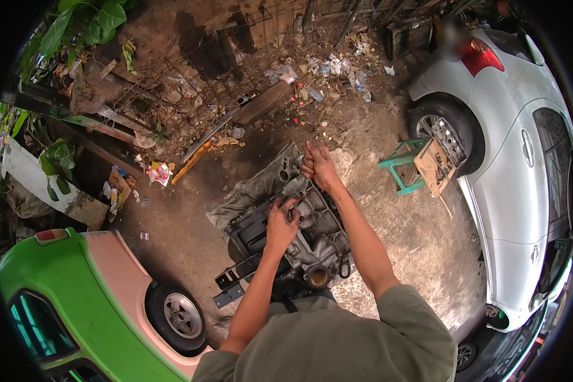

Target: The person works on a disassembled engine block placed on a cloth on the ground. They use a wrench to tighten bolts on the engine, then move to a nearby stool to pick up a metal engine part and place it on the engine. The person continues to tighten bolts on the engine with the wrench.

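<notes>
Grey and black, the engine [321, 248] sits on the ground [423, 239], a cloth [235, 200] by its far left edge. The left hand [282, 224] is over its middle, the right hand [318, 167] at its far end, both with curled fingers; whether either grip is clamped on a part, I cannot tell. Rightward are a stool [399, 167] and silver car [506, 153]; lower left, a green car [92, 280].

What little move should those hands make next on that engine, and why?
Perhaps the left hand could steady the engine: it is over the engine's middle, while the right hand is curled at the far end.
</notes>
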`<action>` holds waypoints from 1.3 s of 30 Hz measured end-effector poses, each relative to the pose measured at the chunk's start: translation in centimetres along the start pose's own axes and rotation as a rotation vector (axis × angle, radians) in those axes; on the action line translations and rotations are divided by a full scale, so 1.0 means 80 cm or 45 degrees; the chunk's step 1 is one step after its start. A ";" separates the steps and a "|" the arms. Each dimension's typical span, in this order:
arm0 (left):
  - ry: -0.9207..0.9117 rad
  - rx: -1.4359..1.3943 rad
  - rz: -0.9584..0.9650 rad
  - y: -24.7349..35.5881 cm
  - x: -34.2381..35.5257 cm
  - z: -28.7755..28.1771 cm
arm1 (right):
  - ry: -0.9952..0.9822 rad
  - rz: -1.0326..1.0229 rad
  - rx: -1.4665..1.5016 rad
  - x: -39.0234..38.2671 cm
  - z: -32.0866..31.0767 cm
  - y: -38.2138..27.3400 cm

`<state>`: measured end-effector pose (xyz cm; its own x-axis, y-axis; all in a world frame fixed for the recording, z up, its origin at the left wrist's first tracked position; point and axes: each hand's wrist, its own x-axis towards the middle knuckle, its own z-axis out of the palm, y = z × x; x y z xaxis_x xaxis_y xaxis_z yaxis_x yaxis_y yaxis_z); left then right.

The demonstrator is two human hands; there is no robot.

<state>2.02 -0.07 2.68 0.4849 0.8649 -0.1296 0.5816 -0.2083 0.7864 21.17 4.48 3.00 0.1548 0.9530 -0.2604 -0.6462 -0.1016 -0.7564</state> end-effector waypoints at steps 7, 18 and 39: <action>-0.014 -0.259 -0.175 0.008 0.000 0.003 | 0.069 -0.071 0.017 -0.004 0.001 0.010; 0.010 -0.172 -0.058 -0.002 0.002 0.003 | 0.130 -0.142 0.039 -0.016 0.006 0.011; 0.288 -0.355 0.294 0.011 -0.024 -0.011 | 0.269 -0.352 0.270 -0.071 0.052 -0.007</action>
<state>1.03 -1.48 4.15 0.4081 0.8948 0.1809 0.2605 -0.3040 0.9164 17.51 0.34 7.38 0.4804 0.8542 -0.1990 -0.6952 0.2325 -0.6802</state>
